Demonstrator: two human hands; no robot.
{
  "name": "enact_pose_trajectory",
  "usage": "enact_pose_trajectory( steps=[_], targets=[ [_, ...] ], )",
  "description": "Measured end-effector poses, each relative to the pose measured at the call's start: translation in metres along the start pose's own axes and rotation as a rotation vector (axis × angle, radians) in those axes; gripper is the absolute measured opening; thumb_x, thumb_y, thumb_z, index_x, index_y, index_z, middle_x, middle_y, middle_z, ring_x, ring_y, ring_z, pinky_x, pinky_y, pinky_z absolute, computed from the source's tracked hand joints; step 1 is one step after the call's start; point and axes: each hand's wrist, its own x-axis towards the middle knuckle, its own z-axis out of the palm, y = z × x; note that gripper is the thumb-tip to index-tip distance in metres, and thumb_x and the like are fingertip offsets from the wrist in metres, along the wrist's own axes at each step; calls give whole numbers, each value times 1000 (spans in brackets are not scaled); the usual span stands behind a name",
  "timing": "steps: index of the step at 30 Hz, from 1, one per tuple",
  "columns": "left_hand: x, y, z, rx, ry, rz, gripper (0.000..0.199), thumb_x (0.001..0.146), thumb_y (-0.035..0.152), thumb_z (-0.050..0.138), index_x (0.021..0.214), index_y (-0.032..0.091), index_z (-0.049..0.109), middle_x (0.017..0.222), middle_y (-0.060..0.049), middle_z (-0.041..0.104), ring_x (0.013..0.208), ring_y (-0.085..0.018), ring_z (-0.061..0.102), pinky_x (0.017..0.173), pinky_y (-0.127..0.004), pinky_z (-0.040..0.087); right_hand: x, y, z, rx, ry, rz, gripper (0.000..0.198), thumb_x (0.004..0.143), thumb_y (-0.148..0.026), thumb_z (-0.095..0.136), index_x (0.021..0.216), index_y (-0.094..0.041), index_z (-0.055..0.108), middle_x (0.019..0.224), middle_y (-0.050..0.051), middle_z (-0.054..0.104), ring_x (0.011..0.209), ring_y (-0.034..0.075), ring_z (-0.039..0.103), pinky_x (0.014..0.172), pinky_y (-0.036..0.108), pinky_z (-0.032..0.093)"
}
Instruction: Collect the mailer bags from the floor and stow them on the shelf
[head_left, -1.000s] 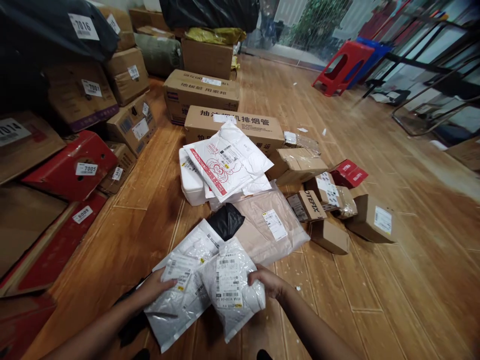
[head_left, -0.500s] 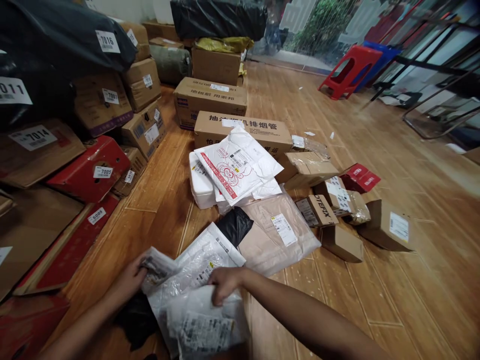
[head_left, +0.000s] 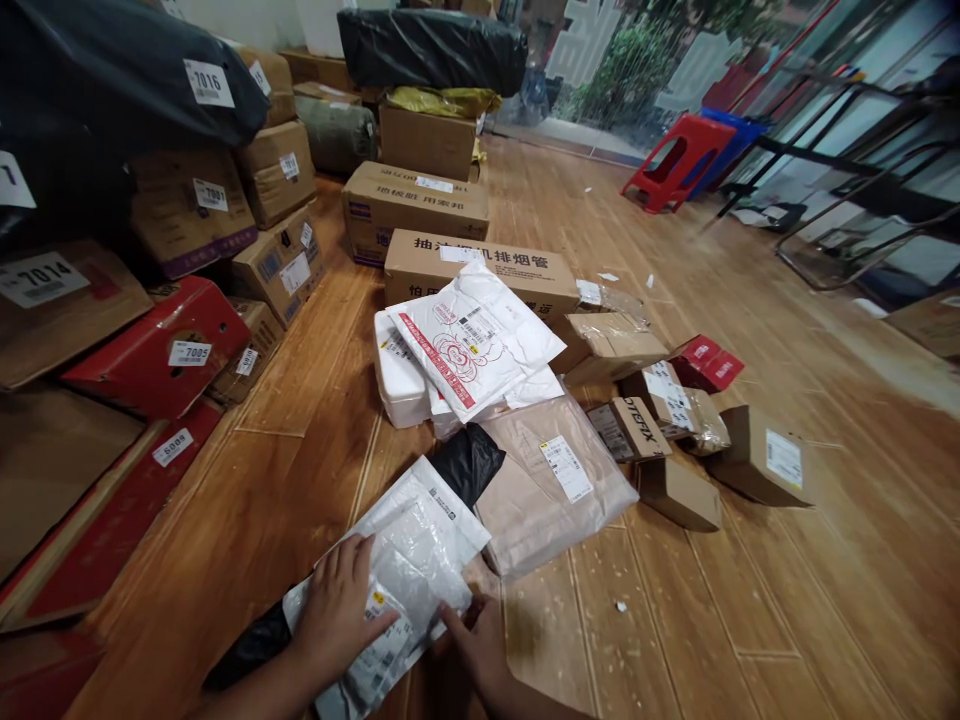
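From near to far, a glossy orange-brown floor of wood-look planks (head_left: 705,580) with thin pale seams, dotted with small white scraps (head_left: 608,277). Across the far side, a broad glass front (head_left: 559,105) with large white block shapes (head_left: 577,35) and green leafy foliage (head_left: 637,75) beyond. At far right, a red plastic stool (head_left: 703,135), a partly hidden blue plastic piece (head_left: 739,130) and black metal-framed furniture (head_left: 817,160). At far left, a plain pale wall (head_left: 266,25). On the planks at right, a whitish sheen of light.

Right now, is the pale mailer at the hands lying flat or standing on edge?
Flat: the pale mailer shows its broad face upward, left hand over it, right hand at its edge.
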Motion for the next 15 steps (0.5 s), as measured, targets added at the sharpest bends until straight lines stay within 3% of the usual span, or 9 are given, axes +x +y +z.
enact_pose_trajectory(
  steps=[2,4,6,9,12,13,15],
  targets=[
    [-4,-4,2,-9,-65,-24,85,63,47,74,135,11,46,140,-21,47,133,-38,37,114,-53,24,-9,11,3,171,-193,173,77,32,-73,80,81,-24,46,82,6,64,91,33,63,86,48,49],
    [0,-5,0,-41,-87,-34,93,60,45,76,138,9,40,147,-22,38,138,-38,29,117,-52,18,-16,9,11,324,-336,265,77,36,-71,81,86,-23,48,86,4,68,91,30,67,86,45,50],
    [14,-8,-3,-118,-111,-64,107,53,43,79,141,4,31,149,-25,32,139,-39,28,116,-52,20,-20,-1,19,430,-410,260,73,43,-60,84,95,-24,48,100,5,69,99,29,66,87,43,50],
    [34,-18,-8,-250,-213,-84,111,46,34,81,139,2,30,137,-25,48,125,-38,47,108,-48,35,-15,-16,23,345,-473,138,62,52,-44,79,101,-24,46,112,7,67,106,31,63,85,45,50],
    [31,-28,-11,-307,-258,-28,96,50,30,77,135,7,38,140,-20,48,128,-33,46,110,-40,35,-1,-33,12,-44,-366,-81,41,64,-39,63,98,-20,52,108,12,65,107,34,60,93,49,46],
    [24,-30,-12,-321,-266,1,88,53,31,75,132,8,43,142,-20,47,131,-33,44,111,-39,34,5,-41,6,-167,-271,-159,38,68,-38,58,100,-17,53,108,14,63,110,34,57,98,50,42],
    [4,-32,-17,-395,-292,63,61,60,35,70,115,11,59,129,-18,59,122,-34,53,103,-40,43,15,-62,-5,-371,-55,-331,45,72,-34,56,110,-11,52,115,19,56,118,35,49,107,50,34]
  ],
)
